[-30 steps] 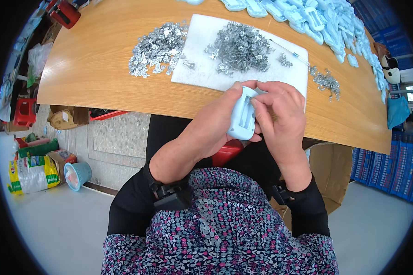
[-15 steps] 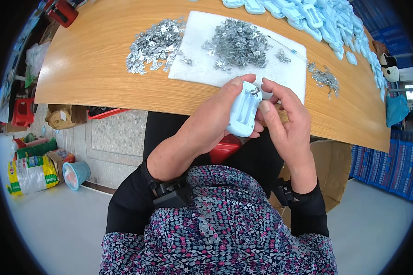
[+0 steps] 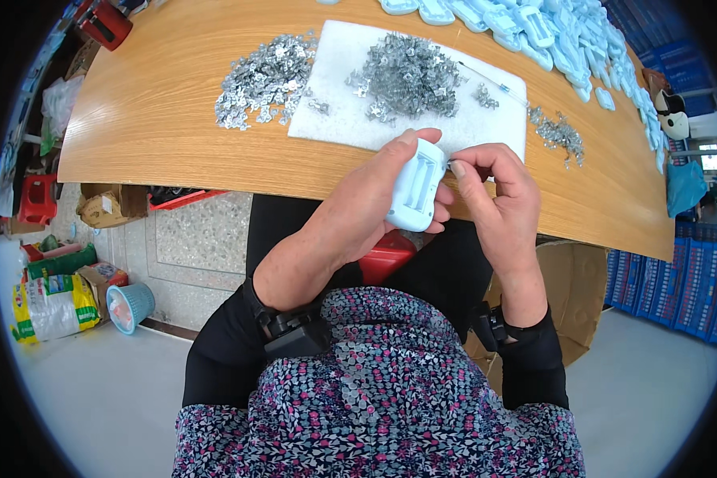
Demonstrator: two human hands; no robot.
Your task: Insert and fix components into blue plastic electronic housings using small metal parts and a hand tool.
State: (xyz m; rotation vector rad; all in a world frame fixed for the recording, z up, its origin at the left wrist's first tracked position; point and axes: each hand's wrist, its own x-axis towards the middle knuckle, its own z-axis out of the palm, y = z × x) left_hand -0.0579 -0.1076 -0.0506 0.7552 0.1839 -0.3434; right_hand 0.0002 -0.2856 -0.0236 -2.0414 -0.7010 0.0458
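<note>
My left hand (image 3: 357, 195) is closed around a light blue plastic casing (image 3: 413, 217), tilted, its long battery compartment facing up. The thumb lies along its upper left side and the fingertips show past its right edge. Just right of the casing, my right hand (image 3: 502, 203) pinches a small metal contact piece (image 3: 452, 163) between thumb and index finger; most of it is hidden. Beyond both hands, a heap of springy metal contacts (image 3: 414, 76) rests on a white foam sheet (image 3: 327, 80).
Flat metal pieces (image 3: 267, 80) are piled left of the sheet, with smaller ones (image 3: 558, 135) to its right. A thin pen-like tool (image 3: 502, 86) lies across the sheet. Many light blue casings (image 3: 534, 32) cover the wooden table's (image 3: 159, 103) far right. A cardboard box (image 3: 570, 295) stands below.
The metal piece that showed over the casing's upper end is now at its right edge in my right fingers. My right thumb and index finger have come together; the casing has shifted slightly left.
</note>
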